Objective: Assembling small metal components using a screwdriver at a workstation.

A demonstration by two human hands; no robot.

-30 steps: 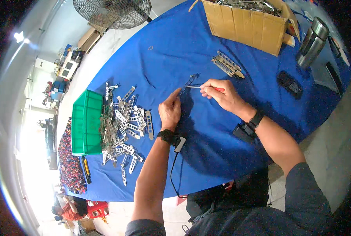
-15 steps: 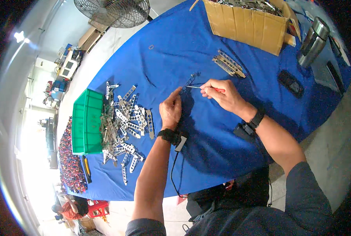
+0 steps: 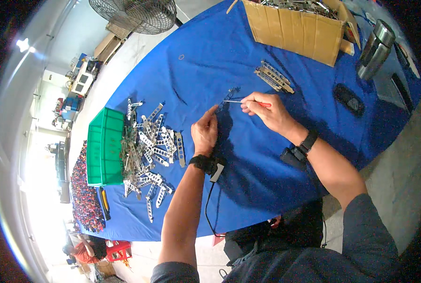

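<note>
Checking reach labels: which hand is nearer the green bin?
Left. The left hand is to the right of the green bin, with loose metal strips between; the right hand, gripping the red-handled tool, is farther right.

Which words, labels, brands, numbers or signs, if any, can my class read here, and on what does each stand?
No text can be read anywhere in this view.
Green plastic bin: any marks are too blurred to read.
Cardboard box and steel flask: no legible lettering.
Perforated metal brackets and red-handled tool in the right hand: too small to tell.
</note>
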